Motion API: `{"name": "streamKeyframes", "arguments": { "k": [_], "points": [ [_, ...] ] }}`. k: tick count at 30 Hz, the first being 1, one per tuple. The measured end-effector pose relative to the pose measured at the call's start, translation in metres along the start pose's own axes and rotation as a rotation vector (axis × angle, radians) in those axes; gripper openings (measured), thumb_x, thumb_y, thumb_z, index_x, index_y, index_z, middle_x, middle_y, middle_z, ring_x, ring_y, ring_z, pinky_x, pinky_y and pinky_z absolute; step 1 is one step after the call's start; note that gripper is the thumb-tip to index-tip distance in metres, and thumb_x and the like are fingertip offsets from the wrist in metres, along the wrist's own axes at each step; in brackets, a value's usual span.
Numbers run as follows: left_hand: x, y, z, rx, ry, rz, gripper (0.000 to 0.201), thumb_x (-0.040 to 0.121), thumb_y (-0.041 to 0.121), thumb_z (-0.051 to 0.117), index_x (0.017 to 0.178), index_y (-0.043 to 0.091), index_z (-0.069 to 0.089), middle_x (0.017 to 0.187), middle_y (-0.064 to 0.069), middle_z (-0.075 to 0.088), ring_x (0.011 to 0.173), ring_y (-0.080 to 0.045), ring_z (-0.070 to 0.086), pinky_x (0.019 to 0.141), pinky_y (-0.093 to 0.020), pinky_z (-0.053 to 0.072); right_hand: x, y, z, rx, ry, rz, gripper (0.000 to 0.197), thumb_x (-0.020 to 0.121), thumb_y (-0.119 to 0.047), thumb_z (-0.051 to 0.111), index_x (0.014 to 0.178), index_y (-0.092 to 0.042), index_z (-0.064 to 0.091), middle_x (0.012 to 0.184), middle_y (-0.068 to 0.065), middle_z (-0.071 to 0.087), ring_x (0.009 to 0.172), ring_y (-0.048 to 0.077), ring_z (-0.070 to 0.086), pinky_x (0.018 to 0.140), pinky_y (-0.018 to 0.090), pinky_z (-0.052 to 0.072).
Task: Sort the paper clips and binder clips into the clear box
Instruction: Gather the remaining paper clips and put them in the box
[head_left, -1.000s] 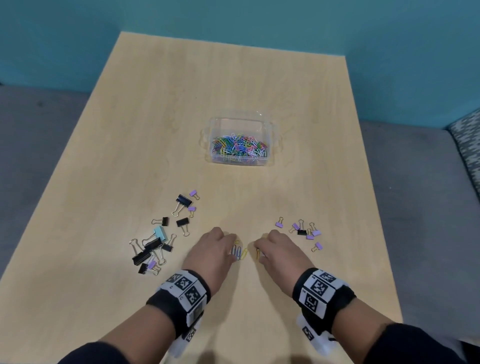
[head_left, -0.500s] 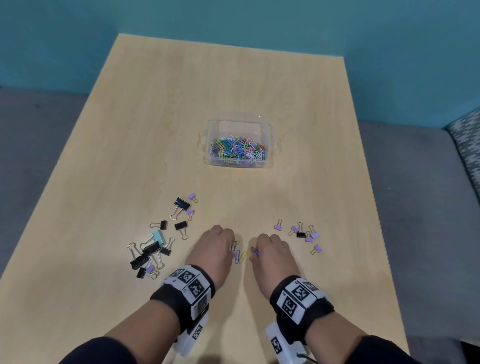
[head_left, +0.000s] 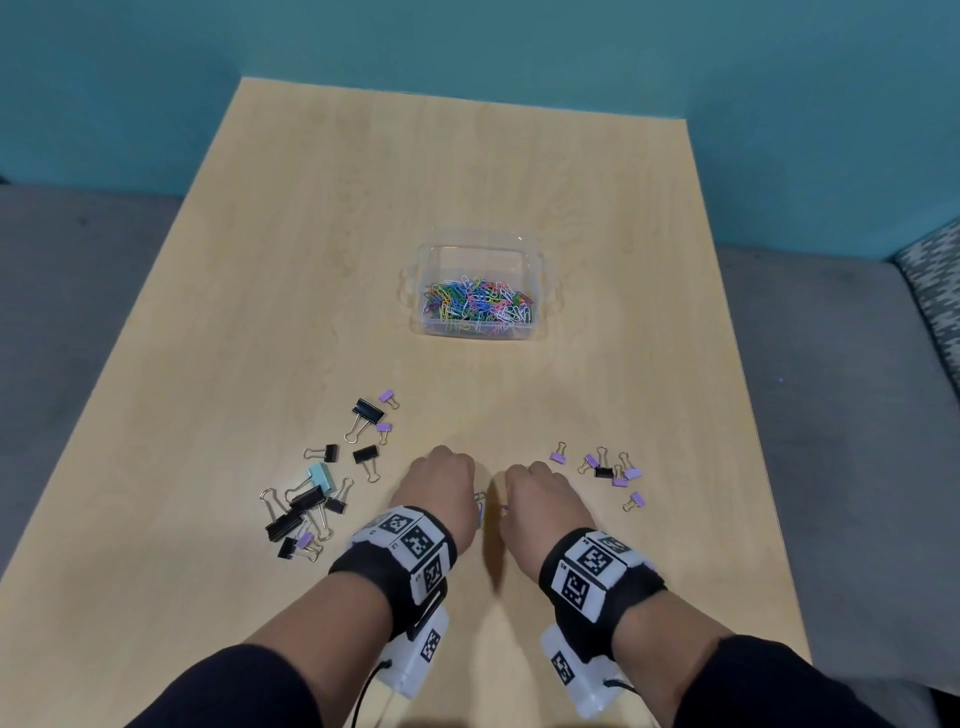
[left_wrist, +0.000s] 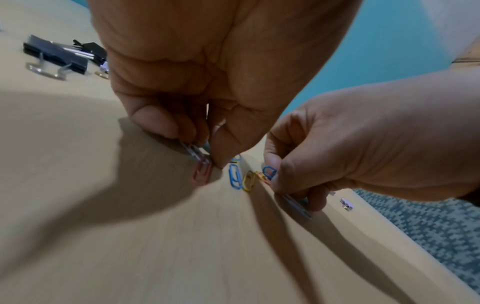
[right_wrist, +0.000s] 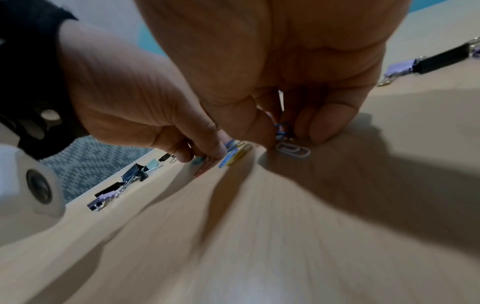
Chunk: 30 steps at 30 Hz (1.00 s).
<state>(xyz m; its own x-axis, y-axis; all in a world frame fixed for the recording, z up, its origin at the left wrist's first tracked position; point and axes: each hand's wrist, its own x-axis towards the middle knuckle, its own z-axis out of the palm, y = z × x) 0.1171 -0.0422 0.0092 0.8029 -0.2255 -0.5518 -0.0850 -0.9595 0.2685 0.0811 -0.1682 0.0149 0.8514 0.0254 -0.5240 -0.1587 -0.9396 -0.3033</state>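
Near the front edge of the desk (head_left: 249, 291), between two scatters of binder clips (head_left: 306, 506), a few loose paper clips (left_wrist: 240, 178) are pinched by curled fingers (left_wrist: 155, 121) of the left hand (head_left: 441, 488) and right hand (head_left: 540, 501). Thin, flat, plastic-coated wire in blue, yellow and pink is judged liable to slip or snag together on lifting. Well beyond stands the clear box (head_left: 537, 291), already holding many coloured clips.

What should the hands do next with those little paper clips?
Probably finish pinching up the last loose paper clips lying between them. The left hand and right hand already pinch a few, while the box sits farther up the table, so clearing these first likely saves a trip.
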Motion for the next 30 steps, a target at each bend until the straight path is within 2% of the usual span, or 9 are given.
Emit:
{"name": "streamKeyframes", "arguments": {
  "k": [5, 10, 13, 15, 17, 21, 25, 28, 30],
  "points": [
    [-0.003, 0.0, 0.003, 0.092, 0.041, 0.05, 0.011, 0.085, 0.012, 0.048, 0.095, 0.012, 0.052, 0.105, -0.008, 0.05, 0.095, -0.025, 0.049, 0.071, -0.027, 0.034, -0.002, 0.005, 0.002, -0.009, 0.02, -0.061, 0.015, 0.084, -0.005, 0.043, 0.086, -0.018, 0.038, 0.099, 0.007, 0.051, 0.09, 0.025, 0.044, 0.068, 0.031, 0.036],
    [-0.012, 0.002, 0.01, 0.063, 0.141, 0.12, 0.01, 0.083, 0.008, 0.046, 0.083, 0.017, 0.042, 0.099, -0.004, 0.05, 0.084, -0.019, 0.039, 0.068, -0.026, 0.03, -0.007, 0.009, -0.001, -0.007, 0.056, -0.146, 0.014, 0.084, -0.007, 0.041, 0.085, -0.021, 0.036, 0.086, -0.001, 0.04, 0.082, 0.02, 0.037, 0.066, 0.029, 0.029],
    [-0.013, 0.001, 0.014, 0.035, 0.157, 0.143, 0.018, 0.08, 0.005, 0.045, 0.078, 0.019, 0.035, 0.087, -0.001, 0.046, 0.081, -0.019, 0.036, 0.065, -0.027, 0.027, -0.007, 0.011, 0.0, -0.021, 0.072, -0.171, 0.017, 0.082, -0.005, 0.042, 0.091, -0.019, 0.045, 0.087, 0.0, 0.044, 0.082, 0.02, 0.037, 0.066, 0.028, 0.029],
    [-0.011, 0.0, 0.014, 0.036, 0.138, 0.15, 0.024, 0.078, 0.004, 0.045, 0.069, 0.02, 0.029, 0.073, 0.004, 0.035, 0.077, -0.02, 0.035, 0.063, -0.028, 0.025, -0.007, 0.012, 0.001, -0.021, 0.065, -0.169, 0.023, 0.081, -0.003, 0.042, 0.097, -0.017, 0.049, 0.092, 0.002, 0.05, 0.083, 0.021, 0.039, 0.066, 0.029, 0.032],
    [-0.008, -0.003, 0.013, 0.041, 0.112, 0.147, 0.031, 0.076, 0.003, 0.045, 0.064, 0.021, 0.024, 0.066, 0.006, 0.029, 0.071, -0.021, 0.037, 0.059, -0.03, 0.026, -0.006, 0.013, 0.001, -0.014, 0.072, -0.172, 0.021, 0.079, -0.002, 0.042, 0.091, -0.019, 0.045, 0.089, 0.002, 0.048, 0.082, 0.02, 0.039, 0.064, 0.029, 0.031],
    [-0.006, -0.007, 0.009, -0.071, 0.088, 0.118, 0.017, 0.076, 0.003, 0.048, 0.075, 0.017, 0.039, 0.07, 0.001, 0.046, 0.068, -0.023, 0.043, 0.055, -0.031, 0.03, 0.005, 0.02, 0.001, 0.042, 0.082, -0.128, 0.023, 0.075, 0.003, 0.043, 0.077, -0.018, 0.035, 0.089, 0.0, 0.038, 0.071, 0.02, 0.038, 0.052, 0.025, 0.023],
    [-0.006, -0.008, 0.005, -0.164, 0.059, 0.105, 0.014, 0.075, 0.005, 0.05, 0.077, 0.017, 0.043, 0.078, -0.002, 0.056, 0.069, -0.022, 0.046, 0.055, -0.03, 0.033, 0.011, 0.015, -0.006, -0.069, 0.003, -0.214, 0.024, 0.079, 0.001, 0.044, 0.081, -0.02, 0.033, 0.087, 0.0, 0.038, 0.078, 0.021, 0.038, 0.063, 0.029, 0.031],
    [-0.005, -0.012, 0.001, -0.354, 0.048, 0.016, 0.015, 0.07, 0.006, 0.051, 0.073, 0.02, 0.046, 0.069, 0.002, 0.057, 0.061, -0.017, 0.05, 0.052, -0.029, 0.038, 0.019, 0.013, -0.018, -0.046, -0.064, -0.236, 0.021, 0.077, 0.0, 0.044, 0.074, -0.019, 0.035, 0.08, 0.0, 0.046, 0.074, 0.023, 0.044, 0.056, 0.031, 0.032],
    [0.0, -0.019, -0.01, -0.484, 0.095, -0.044, 0.013, 0.068, 0.008, 0.054, 0.071, 0.02, 0.05, 0.065, 0.003, 0.06, 0.058, -0.014, 0.054, 0.054, -0.03, 0.044, 0.027, 0.018, -0.032, 0.191, -0.055, -0.127, 0.013, 0.076, -0.007, 0.05, 0.073, -0.019, 0.046, 0.076, -0.002, 0.058, 0.07, 0.021, 0.055, 0.056, 0.032, 0.041]
  ]
}}
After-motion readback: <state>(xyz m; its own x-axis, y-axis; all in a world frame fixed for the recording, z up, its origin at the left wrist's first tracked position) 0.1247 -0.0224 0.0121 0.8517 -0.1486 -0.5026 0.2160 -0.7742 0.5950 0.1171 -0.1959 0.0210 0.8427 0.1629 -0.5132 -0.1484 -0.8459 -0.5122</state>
